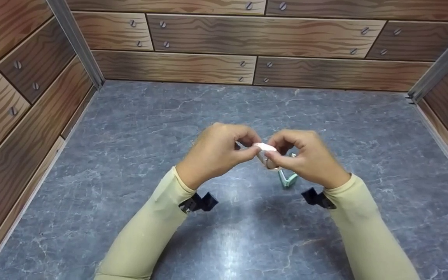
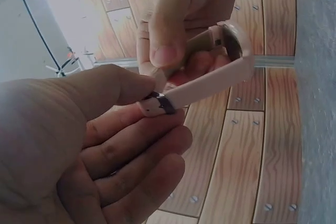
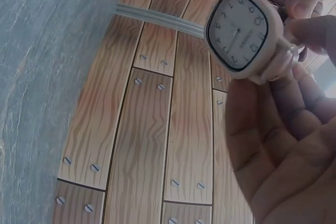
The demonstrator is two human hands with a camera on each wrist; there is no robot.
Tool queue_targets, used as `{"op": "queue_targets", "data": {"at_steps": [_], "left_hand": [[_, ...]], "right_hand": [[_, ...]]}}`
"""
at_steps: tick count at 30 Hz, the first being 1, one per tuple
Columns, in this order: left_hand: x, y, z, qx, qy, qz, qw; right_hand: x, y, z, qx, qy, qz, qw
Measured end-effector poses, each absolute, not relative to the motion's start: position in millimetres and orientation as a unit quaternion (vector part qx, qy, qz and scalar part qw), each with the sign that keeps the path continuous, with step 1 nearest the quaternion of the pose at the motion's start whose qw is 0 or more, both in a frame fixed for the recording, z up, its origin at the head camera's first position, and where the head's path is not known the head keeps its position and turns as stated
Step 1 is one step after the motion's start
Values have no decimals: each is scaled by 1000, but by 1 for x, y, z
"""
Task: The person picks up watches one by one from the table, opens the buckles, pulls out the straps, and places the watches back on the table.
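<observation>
A pale pink wristwatch (image 3: 238, 32) hangs between the two hands, its white dial and numerals plain in the right wrist view. My left hand (image 1: 222, 151) pinches the buckle end of the strap (image 2: 210, 84) between thumb and forefinger. A dark metal buckle (image 2: 166, 103) sits just past those fingertips. My right hand (image 1: 305, 155) pinches the other part of the strap with its thumb and fingers, close beside the left fingertips. The strap forms a loop, its two ends together. Fingers partly hide whether the ends are joined.
A light green angular object (image 1: 288, 179) lies on the grey marbled tabletop (image 1: 161, 109), partly hidden behind the right hand. Wood-patterned walls (image 1: 266, 37) enclose the back and both sides. Small black devices (image 1: 204, 202) are strapped to both wrists.
</observation>
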State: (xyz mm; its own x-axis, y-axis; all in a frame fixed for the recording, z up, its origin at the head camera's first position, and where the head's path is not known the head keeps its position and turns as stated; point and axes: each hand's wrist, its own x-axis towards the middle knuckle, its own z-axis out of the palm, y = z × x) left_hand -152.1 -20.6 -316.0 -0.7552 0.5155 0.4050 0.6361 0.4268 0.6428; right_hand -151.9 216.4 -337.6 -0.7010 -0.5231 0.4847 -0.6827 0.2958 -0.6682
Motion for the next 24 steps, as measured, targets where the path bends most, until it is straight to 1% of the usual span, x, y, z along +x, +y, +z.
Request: {"op": "queue_targets", "data": {"at_steps": [7,12,16,20,22,24], "left_hand": [[-152,-20,-315,-305,-784,-539,34],[-151,-17,-314,-285,-765,-576,34],[-151,-16,-315,-277,-752,-597,41],[-151,-18,-315,-300,-754,-582,55],[-151,-19,-314,-314,-758,-569,54],[-151,-20,-314,-324,-762,-558,42]], "right_hand": [[-153,211,-340,408,-733,528,128],[-155,210,-343,417,-703,553,164],[-156,211,-344,408,-701,560,168],[-157,212,-344,414,-709,548,158],[-157,212,-342,412,-725,529,158],[-157,213,-342,411,-739,511,154]]}}
